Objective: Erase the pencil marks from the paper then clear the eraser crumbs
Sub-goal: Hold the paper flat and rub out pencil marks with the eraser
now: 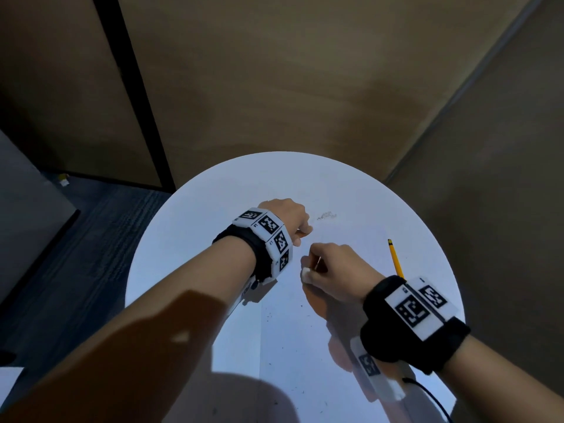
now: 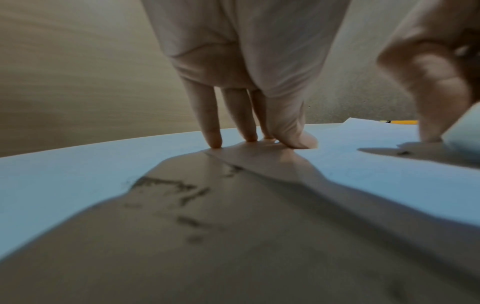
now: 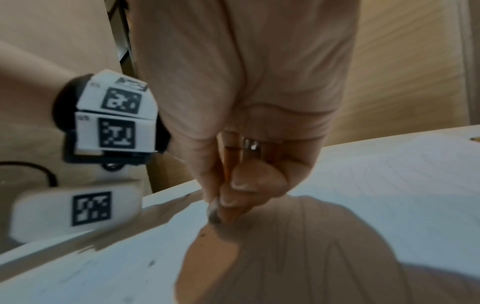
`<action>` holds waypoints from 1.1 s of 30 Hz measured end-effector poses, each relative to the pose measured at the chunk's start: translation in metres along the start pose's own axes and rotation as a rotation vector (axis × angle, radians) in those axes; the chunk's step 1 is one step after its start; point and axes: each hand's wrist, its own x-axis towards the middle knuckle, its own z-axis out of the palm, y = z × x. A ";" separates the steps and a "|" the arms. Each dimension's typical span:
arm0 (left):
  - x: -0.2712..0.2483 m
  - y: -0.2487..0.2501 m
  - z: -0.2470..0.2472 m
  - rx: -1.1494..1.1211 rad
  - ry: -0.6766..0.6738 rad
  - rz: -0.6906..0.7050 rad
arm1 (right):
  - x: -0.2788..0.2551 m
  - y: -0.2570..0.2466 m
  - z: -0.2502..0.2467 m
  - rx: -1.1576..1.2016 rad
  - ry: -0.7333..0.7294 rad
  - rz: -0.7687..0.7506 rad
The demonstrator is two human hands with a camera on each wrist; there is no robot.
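A white sheet of paper (image 1: 305, 346) lies on a round white table (image 1: 183, 239). My left hand (image 1: 300, 232) stands on straight fingertips (image 2: 215, 142) that press down at the sheet's far left part. Just beside it, my right hand (image 1: 308, 270) pinches a small white eraser (image 1: 306, 273) whose greyed tip (image 3: 214, 216) touches the paper. A small heap of eraser crumbs (image 1: 326, 215) sits past both hands. Blurred dark smudges (image 2: 166, 185) lie under my left wrist. Fine dark specks (image 1: 268, 315) dot the near paper.
A yellow pencil (image 1: 395, 259) lies on the table to the right of my right hand, also seen in the left wrist view as the pencil (image 2: 400, 122). Brown wall panels stand close behind the table. The table edge curves near on the left and right.
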 end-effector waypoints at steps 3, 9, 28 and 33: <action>-0.003 -0.001 0.000 0.089 -0.017 0.013 | 0.008 0.000 -0.006 0.030 0.023 0.018; -0.006 -0.003 -0.002 0.095 -0.023 0.050 | 0.004 0.002 0.002 0.041 0.052 0.005; -0.003 -0.006 0.002 0.082 -0.018 0.043 | 0.007 -0.004 -0.002 0.006 0.085 0.010; -0.005 -0.005 0.000 0.062 -0.011 0.049 | 0.010 -0.007 -0.014 -0.047 -0.077 0.020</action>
